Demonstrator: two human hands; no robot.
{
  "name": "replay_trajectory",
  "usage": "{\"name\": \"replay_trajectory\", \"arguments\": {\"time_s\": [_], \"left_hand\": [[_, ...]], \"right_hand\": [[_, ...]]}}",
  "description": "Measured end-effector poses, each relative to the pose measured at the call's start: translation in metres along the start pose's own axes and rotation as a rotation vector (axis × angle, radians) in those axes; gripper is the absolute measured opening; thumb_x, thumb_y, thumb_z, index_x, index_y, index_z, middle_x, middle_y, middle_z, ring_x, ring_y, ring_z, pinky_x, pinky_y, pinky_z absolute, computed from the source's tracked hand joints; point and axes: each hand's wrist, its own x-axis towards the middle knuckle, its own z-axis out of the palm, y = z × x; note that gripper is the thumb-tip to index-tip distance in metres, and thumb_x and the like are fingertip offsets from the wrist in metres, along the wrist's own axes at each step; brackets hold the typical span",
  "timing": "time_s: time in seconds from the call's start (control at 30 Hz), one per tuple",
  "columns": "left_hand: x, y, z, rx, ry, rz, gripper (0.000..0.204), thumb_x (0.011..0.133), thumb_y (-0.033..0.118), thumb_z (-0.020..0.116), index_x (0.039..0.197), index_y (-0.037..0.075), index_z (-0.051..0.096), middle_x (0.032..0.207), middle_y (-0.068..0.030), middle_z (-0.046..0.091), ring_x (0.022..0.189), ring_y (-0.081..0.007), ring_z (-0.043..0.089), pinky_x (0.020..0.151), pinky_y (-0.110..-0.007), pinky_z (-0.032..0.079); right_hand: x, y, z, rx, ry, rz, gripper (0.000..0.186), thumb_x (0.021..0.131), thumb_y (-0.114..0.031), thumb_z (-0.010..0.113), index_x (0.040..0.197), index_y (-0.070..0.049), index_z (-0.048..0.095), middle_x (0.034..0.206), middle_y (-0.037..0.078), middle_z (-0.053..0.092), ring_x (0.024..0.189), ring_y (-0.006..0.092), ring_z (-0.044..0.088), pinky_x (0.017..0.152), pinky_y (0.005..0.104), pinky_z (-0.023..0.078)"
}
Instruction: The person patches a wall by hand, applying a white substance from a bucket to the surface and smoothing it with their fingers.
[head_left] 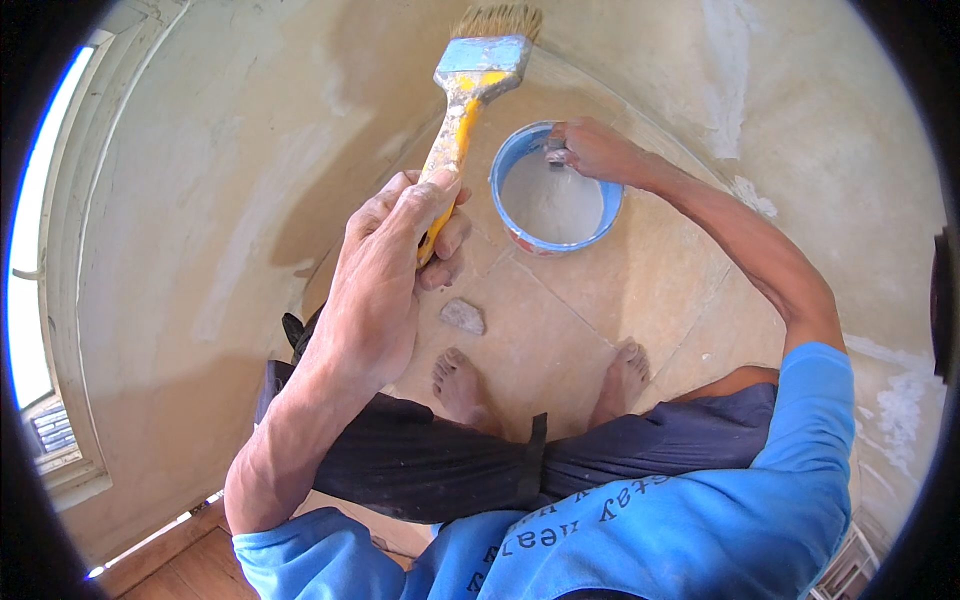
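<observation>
My left hand (pixel 400 235) is wrapped around the handle of a wide flat paintbrush (pixel 462 110). The brush points up and away, its yellow handle spattered with paint and its tan bristles raised toward the wall. Beyond it on the right, a blue-rimmed bucket (pixel 510 222) stands on the floor with milky whitish liquid (pixel 555 205) inside. My right hand (pixel 600 152) reaches over the bucket's far right rim, fingers curled inward. Something greyish shows at its fingertips above the liquid; I cannot make out what it is.
A flat grey-white chunk (pixel 462 316) lies on the tiled floor (pixel 545 310) between the bucket and my bare feet (pixel 625 380). Patched walls (pixel 240 180) close in on the left and right. A window (pixel 40 260) is at the far left.
</observation>
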Motion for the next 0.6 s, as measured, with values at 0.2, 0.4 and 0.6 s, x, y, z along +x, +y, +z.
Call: {"name": "replay_trajectory", "arguments": {"time_s": [0.2,0.4,0.6], "left_hand": [[-0.001,0.004,0.003,0.026,0.002,0.016,0.028,0.100,0.031,0.053,0.102,0.003,0.053,0.071,0.0018,0.040,0.061,-0.0064,0.034,0.057,-0.022,0.031],[-0.003,0.003,0.002,0.031,-0.016,0.015,0.028,0.101,0.030,0.051,0.102,0.002,0.052,0.071,0.0015,0.040,0.061,-0.0064,0.034,0.056,-0.022,0.031],[-0.002,0.001,-0.001,0.010,-0.022,0.004,0.029,0.101,0.030,0.051,0.102,0.002,0.052,0.071,0.0014,0.041,0.060,-0.0066,0.035,0.056,-0.022,0.031]], "right_hand": [[-0.011,-0.020,-0.011,0.304,-0.320,0.443,0.015,0.087,-0.009,0.063,0.089,0.005,0.068,0.077,0.016,0.068,0.067,0.0266,0.066,0.059,0.0373,0.052],[0.000,-0.016,0.000,0.718,0.030,0.502,0.024,0.090,-0.017,0.060,0.084,0.005,0.068,0.077,0.017,0.070,0.059,0.0227,0.067,0.053,0.0365,0.052],[0.000,-0.005,-0.005,-0.019,0.007,-0.042,0.018,0.084,-0.009,0.061,0.091,0.006,0.066,0.085,0.024,0.067,0.075,0.0398,0.065,0.070,0.0459,0.052]]}}
